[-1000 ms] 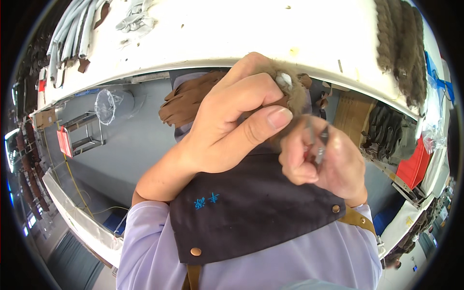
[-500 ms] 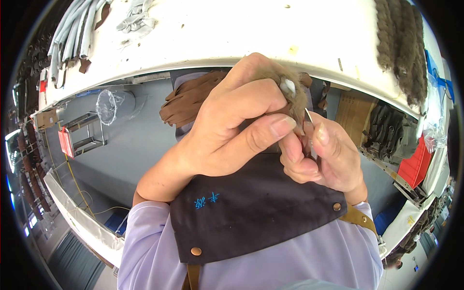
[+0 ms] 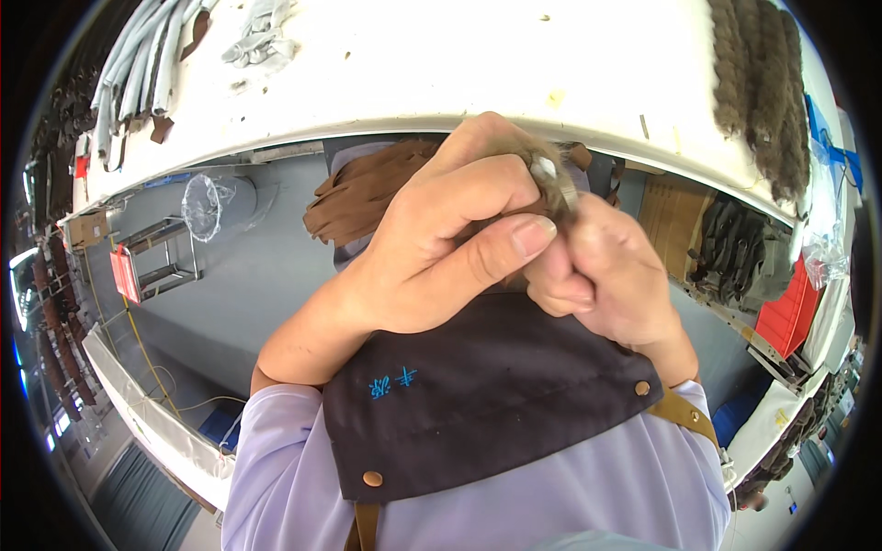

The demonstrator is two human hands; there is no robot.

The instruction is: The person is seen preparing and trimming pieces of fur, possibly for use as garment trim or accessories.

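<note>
My left hand (image 3: 441, 239) is closed around a piece of brownish-grey fur (image 3: 557, 190), its thumb and bent fingers pressing the edge. A small white patch (image 3: 544, 167) shows on the fur. My right hand (image 3: 611, 266) is closed too, up against the fur's right side and smeared a little by motion. From its pinch a thin, pale metal blade (image 3: 570, 191) sticks up along the fur; most of it is hidden by the fingers. Both hands are held in front of my dark apron (image 3: 496, 386), by the near edge of the white table (image 3: 413, 64).
Brown strips of material (image 3: 358, 197) lie in a heap below the table edge. On the table are grey-white strips (image 3: 147, 64) at left, a crumpled pale cloth (image 3: 264, 37), and dark fur strips (image 3: 758, 92) at right. A metal-framed stand (image 3: 165, 253) is at left, a red bin (image 3: 790, 308) at right.
My right hand has turned and moved slightly left and in toward the fur, its thumb now closer to it. The left hand has barely shifted.
</note>
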